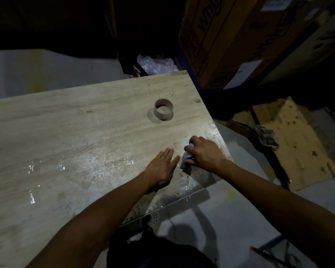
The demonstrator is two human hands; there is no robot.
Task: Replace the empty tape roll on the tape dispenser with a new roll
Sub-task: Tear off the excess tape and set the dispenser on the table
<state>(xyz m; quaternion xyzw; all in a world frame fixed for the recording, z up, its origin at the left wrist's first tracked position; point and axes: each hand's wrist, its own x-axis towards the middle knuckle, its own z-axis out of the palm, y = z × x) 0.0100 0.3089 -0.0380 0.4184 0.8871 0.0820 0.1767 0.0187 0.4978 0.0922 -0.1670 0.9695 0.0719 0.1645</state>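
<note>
I see the tape dispenser [187, 158], blue and partly hidden, near the desk's right edge, gripped in my right hand [204, 151] with the fingers [193, 141] curled tight around it. Just beside it, my left hand [161, 167] lies flat on the desk [75, 132], fingers straight and together, holding nothing. The empty tape roll [163, 109], a bare cardboard core, stands on its rim well apart toward the desk's far right corner. Past that corner are cardboard boxes [230, 35].
</note>
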